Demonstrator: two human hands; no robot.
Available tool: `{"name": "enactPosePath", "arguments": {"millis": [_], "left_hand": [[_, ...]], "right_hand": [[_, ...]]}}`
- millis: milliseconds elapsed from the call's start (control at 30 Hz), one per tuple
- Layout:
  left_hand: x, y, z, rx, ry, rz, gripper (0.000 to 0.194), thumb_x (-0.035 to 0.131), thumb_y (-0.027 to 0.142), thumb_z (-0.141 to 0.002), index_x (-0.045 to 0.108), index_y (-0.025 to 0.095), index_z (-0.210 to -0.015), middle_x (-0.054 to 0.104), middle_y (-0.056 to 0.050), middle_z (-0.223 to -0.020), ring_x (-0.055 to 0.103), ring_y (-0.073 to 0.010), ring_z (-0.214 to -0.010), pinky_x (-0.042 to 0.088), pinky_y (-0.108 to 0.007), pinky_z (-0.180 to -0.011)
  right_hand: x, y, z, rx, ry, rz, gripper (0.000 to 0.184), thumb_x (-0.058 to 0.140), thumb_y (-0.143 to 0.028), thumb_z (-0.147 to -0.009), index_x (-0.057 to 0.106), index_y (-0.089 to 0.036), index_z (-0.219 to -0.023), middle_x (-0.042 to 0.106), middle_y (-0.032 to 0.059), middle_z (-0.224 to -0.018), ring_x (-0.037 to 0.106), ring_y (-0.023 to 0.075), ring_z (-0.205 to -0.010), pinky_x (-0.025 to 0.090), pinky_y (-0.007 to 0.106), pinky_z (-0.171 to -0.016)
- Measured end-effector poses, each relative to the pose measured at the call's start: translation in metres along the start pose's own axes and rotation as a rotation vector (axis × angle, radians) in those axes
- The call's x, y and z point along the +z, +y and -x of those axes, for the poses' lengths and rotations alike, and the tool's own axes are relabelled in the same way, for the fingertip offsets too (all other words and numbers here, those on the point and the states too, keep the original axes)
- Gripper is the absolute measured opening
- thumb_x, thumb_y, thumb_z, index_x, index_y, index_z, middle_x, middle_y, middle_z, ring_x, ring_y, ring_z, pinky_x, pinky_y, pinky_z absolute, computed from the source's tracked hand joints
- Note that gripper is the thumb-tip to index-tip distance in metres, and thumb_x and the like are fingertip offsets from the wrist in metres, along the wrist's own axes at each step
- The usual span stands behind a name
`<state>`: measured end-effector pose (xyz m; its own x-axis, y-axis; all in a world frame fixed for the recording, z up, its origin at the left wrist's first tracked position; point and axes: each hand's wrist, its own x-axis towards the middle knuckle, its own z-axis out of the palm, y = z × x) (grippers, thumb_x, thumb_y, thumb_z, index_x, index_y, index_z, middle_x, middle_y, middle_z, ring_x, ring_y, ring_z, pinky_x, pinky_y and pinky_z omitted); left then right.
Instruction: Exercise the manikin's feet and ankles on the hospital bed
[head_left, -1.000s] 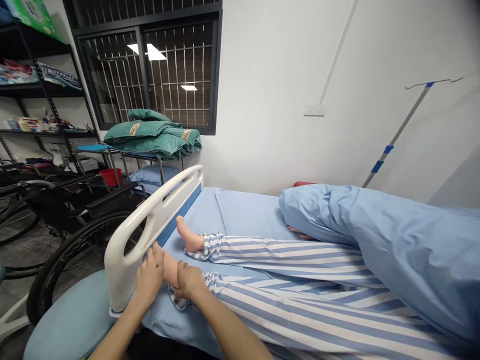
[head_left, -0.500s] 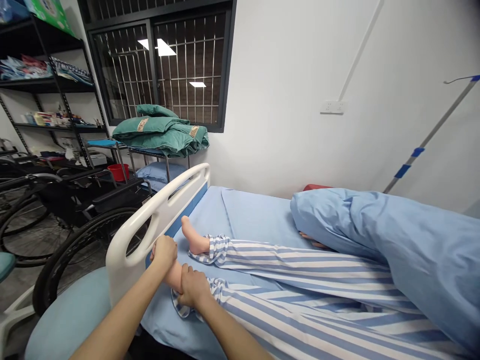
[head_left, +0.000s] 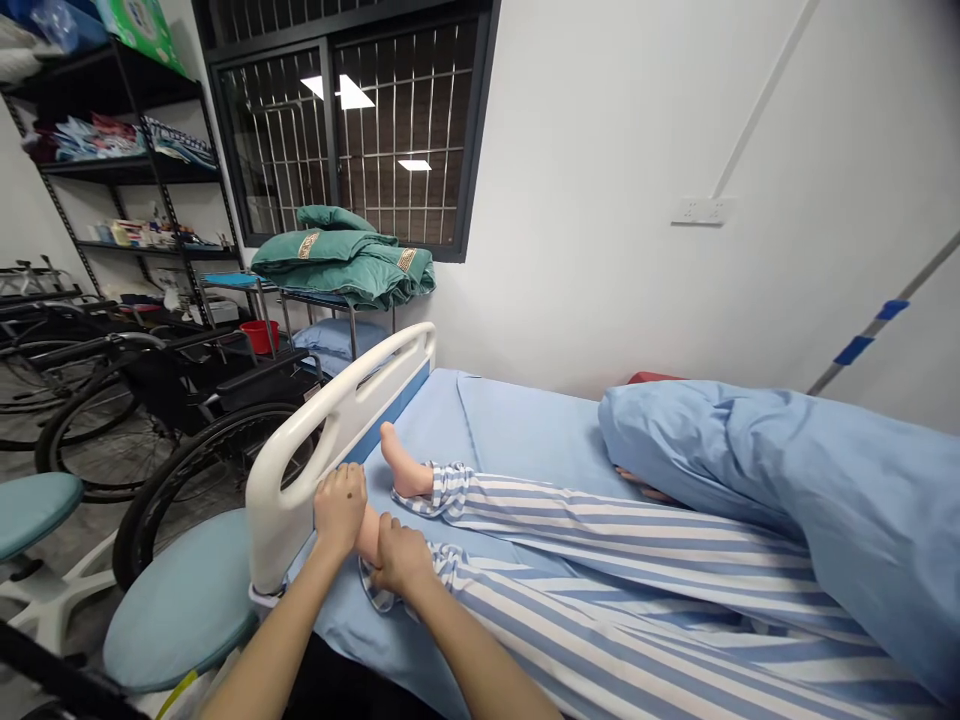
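A figure in blue-and-white striped trousers lies on a bed with a light blue sheet. A blue quilt covers its upper body. My left hand is wrapped round the near foot, close to the white footboard. My right hand grips the ankle of the same leg at the trouser cuff. The far foot rests bare on the sheet, untouched.
A black wheelchair stands left of the bed, with teal stools in front. Folded green blankets lie on a trolley under the barred window. Shelves line the left wall. A drip pole leans at right.
My head has turned left, so the bed slid right in view. Both hands stay on the near foot and ankle; the left hand has shifted over the foot.
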<state>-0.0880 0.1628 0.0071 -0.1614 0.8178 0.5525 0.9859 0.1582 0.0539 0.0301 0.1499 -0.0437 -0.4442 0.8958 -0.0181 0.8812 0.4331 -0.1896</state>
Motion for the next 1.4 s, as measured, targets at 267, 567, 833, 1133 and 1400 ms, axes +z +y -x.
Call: {"name": "enactPosePath", "arguments": {"millis": [267, 567, 833, 1133, 1400], "left_hand": [[-0.006, -0.003, 0.036, -0.084, 0.032, 0.029, 0.043, 0.023, 0.024, -0.09, 0.04, 0.008, -0.127, 0.053, -0.017, -0.115, 0.056, -0.0232, -0.096, 0.047, -0.031, -0.071], [-0.036, -0.007, -0.001, 0.147, -0.357, -0.203, 0.038, 0.029, 0.017, -0.086, 0.06, 0.006, -0.105, 0.064, -0.019, -0.086, 0.064, -0.0245, -0.076, 0.049, -0.032, -0.061], [-0.017, 0.012, -0.042, 0.203, -0.519, -0.205, 0.02, 0.053, 0.015, -0.072, 0.07, 0.006, -0.068, 0.063, -0.016, -0.057, 0.064, -0.0261, -0.066, 0.046, -0.033, -0.062], [0.0, -0.003, -0.019, 0.143, -0.209, -0.057, 0.039, 0.028, 0.025, -0.086, 0.065, 0.012, -0.082, 0.066, -0.014, -0.075, 0.062, -0.0256, -0.073, 0.042, -0.034, -0.063], [0.004, -0.009, 0.013, -0.134, 0.082, 0.26, 0.036, 0.028, 0.033, -0.088, 0.061, 0.018, -0.09, 0.065, -0.01, -0.088, 0.059, -0.0208, -0.086, 0.041, -0.031, -0.074]], "right_hand": [[-0.002, 0.0, 0.002, -0.002, 0.011, -0.012, 0.059, 0.067, -0.026, -0.054, 0.042, -0.016, -0.108, 0.06, 0.0125, -0.098, 0.062, 0.03, -0.082, 0.048, 0.038, -0.066], [0.006, 0.001, 0.001, -0.03, 0.046, -0.001, 0.058, 0.066, -0.027, -0.056, 0.043, -0.016, -0.108, 0.059, 0.0142, -0.098, 0.062, 0.0308, -0.083, 0.048, 0.039, -0.067], [-0.004, 0.0, 0.002, -0.036, 0.011, -0.014, 0.053, 0.063, -0.028, -0.057, 0.043, -0.014, -0.104, 0.059, 0.0134, -0.095, 0.062, 0.0311, -0.08, 0.049, 0.04, -0.064], [-0.001, -0.001, 0.001, -0.004, 0.028, 0.002, 0.051, 0.065, -0.026, -0.056, 0.042, -0.017, -0.101, 0.059, 0.0117, -0.094, 0.061, 0.0298, -0.079, 0.047, 0.038, -0.064], [-0.004, -0.002, 0.004, -0.006, 0.003, -0.017, 0.057, 0.066, -0.027, -0.055, 0.044, -0.016, -0.106, 0.06, 0.0118, -0.098, 0.061, 0.029, -0.081, 0.045, 0.036, -0.064]]}}
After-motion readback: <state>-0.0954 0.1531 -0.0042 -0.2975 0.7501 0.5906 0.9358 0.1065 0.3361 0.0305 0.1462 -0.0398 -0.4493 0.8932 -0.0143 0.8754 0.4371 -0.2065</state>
